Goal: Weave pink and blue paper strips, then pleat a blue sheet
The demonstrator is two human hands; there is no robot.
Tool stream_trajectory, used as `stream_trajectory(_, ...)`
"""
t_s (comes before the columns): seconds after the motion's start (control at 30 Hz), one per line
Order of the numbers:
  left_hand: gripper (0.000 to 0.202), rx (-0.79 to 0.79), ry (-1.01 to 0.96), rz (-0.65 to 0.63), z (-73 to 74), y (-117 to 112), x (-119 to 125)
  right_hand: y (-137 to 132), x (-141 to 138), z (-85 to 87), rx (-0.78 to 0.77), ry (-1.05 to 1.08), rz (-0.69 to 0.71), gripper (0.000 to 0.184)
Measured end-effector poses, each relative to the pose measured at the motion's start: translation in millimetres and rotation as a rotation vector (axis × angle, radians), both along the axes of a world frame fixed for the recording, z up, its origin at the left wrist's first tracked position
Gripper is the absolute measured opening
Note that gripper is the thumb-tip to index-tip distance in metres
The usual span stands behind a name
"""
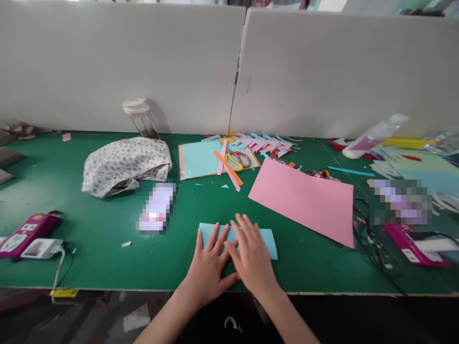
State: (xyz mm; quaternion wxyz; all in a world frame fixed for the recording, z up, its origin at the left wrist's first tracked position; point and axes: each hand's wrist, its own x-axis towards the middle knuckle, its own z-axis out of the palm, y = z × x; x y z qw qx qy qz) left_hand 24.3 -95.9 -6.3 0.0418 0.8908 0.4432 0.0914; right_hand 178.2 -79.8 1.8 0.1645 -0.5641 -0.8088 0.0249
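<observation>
A light blue sheet of paper [267,241] lies near the front edge of the green table, apparently folded over, its right end lifting a little. My left hand [211,265] rests on its left part with the fingers spread. Over the middle of the paper is my right hand [253,255], fingers stretched out, its thumb close to the left hand's fingers. Both palms hide much of the sheet. To the right lies a larger pink sheet of paper [304,198].
Behind the hands, scissors [238,160] and paper strips [228,168] lie on a blue paper pack [199,160]. A patterned cloth [127,162], a blurred phone [158,208] and a lidded cup [141,117] stand left. A white bottle [375,136] leans at right, near black cables [375,248].
</observation>
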Motion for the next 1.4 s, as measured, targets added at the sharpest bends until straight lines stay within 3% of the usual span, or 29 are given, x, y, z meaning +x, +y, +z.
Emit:
stream_trajectory(0.1, 0.068, 0.005, -0.01, 0.004, -2.3, -1, 1, 1, -23, 0.4, -0.14, 0.072, 0.131, 0.056)
stream_trajectory(0.2, 0.071, -0.005, -0.012, 0.01, -2.7, -2, 2, 2, -27, -1.0, -0.199, 0.095, 0.151, 0.058)
stream_trajectory(0.53, 0.066, -0.008, 0.039, -0.056, 4.4, -2, -11, -6, 35, -17.7, -0.102, -0.046, -0.073, 0.062)
stream_trajectory(0.67, 0.063, 0.017, 0.047, -0.12, 8.9, -4, -23, -9, 51, -18.9, -0.078, -0.089, -0.087, 0.067)
stream_trajectory(0.9, 0.061, 0.035, 0.07, -0.114, 12.6, -8, -31, -10, 51, -18.9, -0.057, -0.095, -0.075, 0.081)
stream_trajectory(1.2, 0.056, 0.081, 0.133, -0.003, 22.3, -27, -71, -9, 53, -19.3, -0.072, -0.093, -0.046, 0.082)
stream_trajectory(1.4, 0.041, 0.145, 0.135, 0.026, 30.9, -19, -50, -6, 54, -21.3, -0.106, -0.083, -0.036, 0.08)
